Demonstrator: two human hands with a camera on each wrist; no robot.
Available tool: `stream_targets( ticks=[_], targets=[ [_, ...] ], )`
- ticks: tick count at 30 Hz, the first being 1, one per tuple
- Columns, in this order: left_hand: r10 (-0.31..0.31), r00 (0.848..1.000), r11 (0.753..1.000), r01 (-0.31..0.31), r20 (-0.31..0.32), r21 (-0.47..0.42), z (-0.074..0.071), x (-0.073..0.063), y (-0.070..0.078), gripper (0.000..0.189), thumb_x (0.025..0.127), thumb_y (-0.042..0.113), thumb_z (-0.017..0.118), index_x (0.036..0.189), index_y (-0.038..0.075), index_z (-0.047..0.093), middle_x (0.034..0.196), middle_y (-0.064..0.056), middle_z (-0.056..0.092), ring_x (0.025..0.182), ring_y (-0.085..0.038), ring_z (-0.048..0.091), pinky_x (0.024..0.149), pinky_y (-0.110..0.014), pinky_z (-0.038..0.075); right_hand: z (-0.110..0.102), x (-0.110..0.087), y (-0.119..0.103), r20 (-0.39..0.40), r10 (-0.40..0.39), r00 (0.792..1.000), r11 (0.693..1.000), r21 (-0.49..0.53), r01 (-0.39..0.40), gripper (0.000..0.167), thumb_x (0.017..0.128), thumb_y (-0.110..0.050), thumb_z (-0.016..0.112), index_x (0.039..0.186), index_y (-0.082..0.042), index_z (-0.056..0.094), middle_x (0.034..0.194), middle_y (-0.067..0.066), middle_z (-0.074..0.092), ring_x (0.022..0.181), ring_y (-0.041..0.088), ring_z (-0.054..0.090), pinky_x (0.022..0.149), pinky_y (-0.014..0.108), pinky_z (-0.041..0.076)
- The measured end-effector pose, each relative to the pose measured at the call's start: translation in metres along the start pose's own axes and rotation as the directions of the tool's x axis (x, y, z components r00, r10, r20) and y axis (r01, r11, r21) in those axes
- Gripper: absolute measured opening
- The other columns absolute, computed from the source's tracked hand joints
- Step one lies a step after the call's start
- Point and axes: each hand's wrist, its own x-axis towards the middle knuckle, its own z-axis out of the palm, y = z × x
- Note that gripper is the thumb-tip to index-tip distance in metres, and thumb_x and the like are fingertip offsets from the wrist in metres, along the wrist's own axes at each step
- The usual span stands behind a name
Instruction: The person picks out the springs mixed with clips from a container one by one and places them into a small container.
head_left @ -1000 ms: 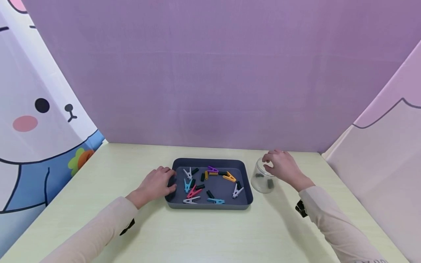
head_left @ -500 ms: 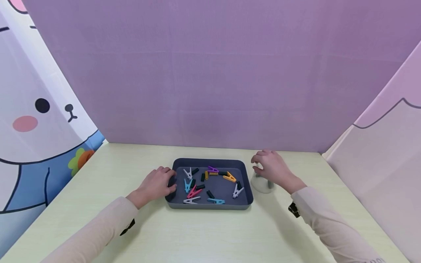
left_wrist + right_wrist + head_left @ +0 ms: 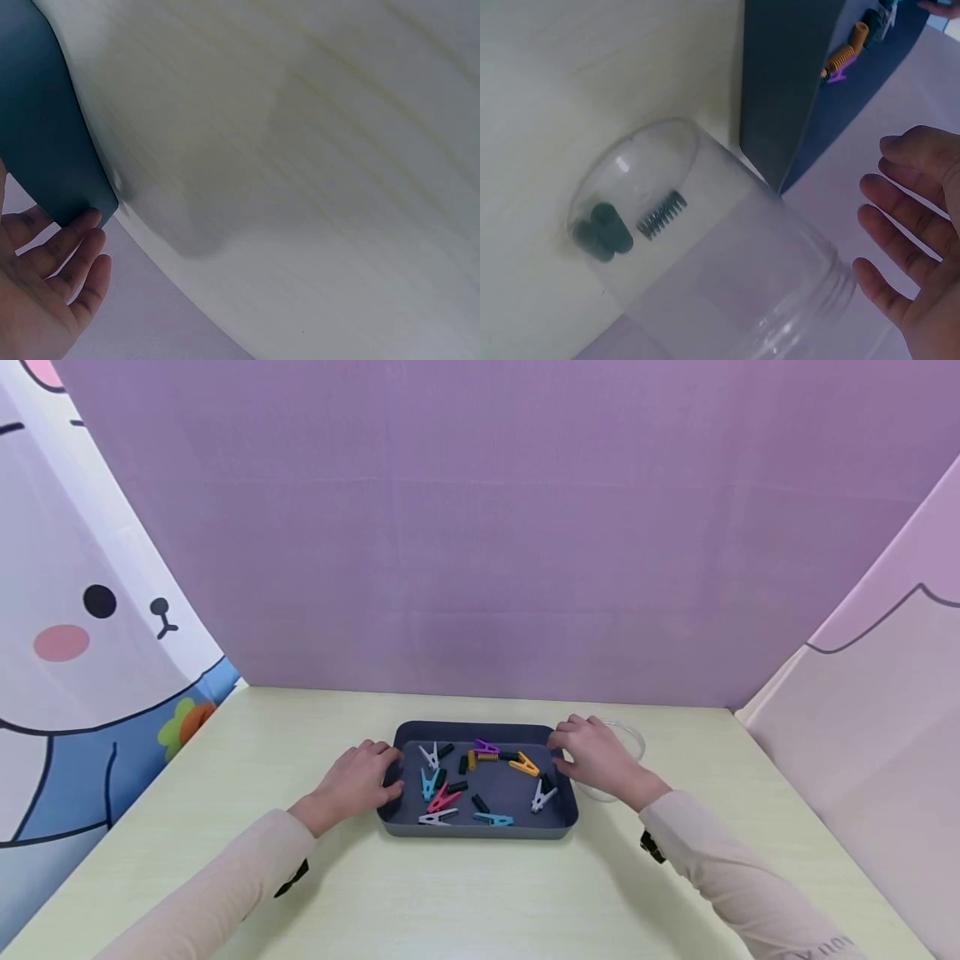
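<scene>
My left hand (image 3: 352, 781) holds the left rim of a shallow dark-grey tray (image 3: 480, 832); in the left wrist view its fingertips are at the tray's corner. My right hand (image 3: 600, 760), holding nothing, reaches over the tray's right rim with its fingers relaxed and apart. Coloured plastic clips, such as a red one (image 3: 443, 798) and an orange one (image 3: 525, 764), lie in the tray among black and gold coil springs (image 3: 487, 757). Just right of the tray stands a clear jar (image 3: 727, 262), partly hidden by my right hand in the head view. Several dark springs (image 3: 662, 215) lie at its bottom.
The pale wooden table (image 3: 465, 902) carries the tray and jar. A purple cloth backdrop (image 3: 465, 527) rises behind the table's far edge, with printed cloth panels at both sides. The jar's open mouth (image 3: 840, 281) is close to the right hand's fingertips in the right wrist view.
My right hand has moved left, from above the jar's mouth to the tray's right rim. The left hand has stayed at the tray's left rim.
</scene>
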Motion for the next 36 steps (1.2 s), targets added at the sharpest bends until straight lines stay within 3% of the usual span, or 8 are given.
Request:
stream_targets(
  ticks=[13,19,36],
  targets=[
    [0.007,1.000,1.000,-0.007,-0.003,0.012,-0.001,-0.001,0.001,0.042,0.078,0.037,0.066,0.107,0.007,0.062,0.107,-0.010,0.062,0.093,-0.026,0.055,0.078,-0.043,0.048,0.019,0.002,-0.006,0.100,-0.052,0.994,0.997,0.060,0.046,0.011,0.073,-0.010,0.070,0.083,-0.012,0.066,0.077,-0.004,0.057,0.074,0.015,0.048,0.068,0.038,0.042],
    [0.004,1.000,1.000,-0.004,0.001,0.006,-0.001,-0.001,0.002,0.042,0.079,0.038,0.065,0.108,0.008,0.062,0.108,-0.010,0.062,0.094,-0.025,0.055,0.079,-0.042,0.048,0.026,0.003,-0.007,0.154,-0.059,0.986,0.998,0.043,0.053,0.016,0.075,-0.011,0.071,0.090,-0.012,0.068,0.082,-0.002,0.060,0.082,0.018,0.053,0.074,0.043,0.045],
    [-0.001,1.000,1.000,0.001,0.004,0.005,-0.002,-0.002,0.002,0.042,0.078,0.038,0.065,0.107,0.008,0.062,0.107,-0.010,0.062,0.093,-0.025,0.055,0.078,-0.043,0.048,0.032,0.008,-0.004,0.242,-0.110,0.964,0.994,0.051,0.100,0.020,0.074,-0.003,0.069,0.091,-0.015,0.070,0.092,-0.002,0.066,0.086,0.018,0.054,0.077,0.038,0.043]
  ],
)
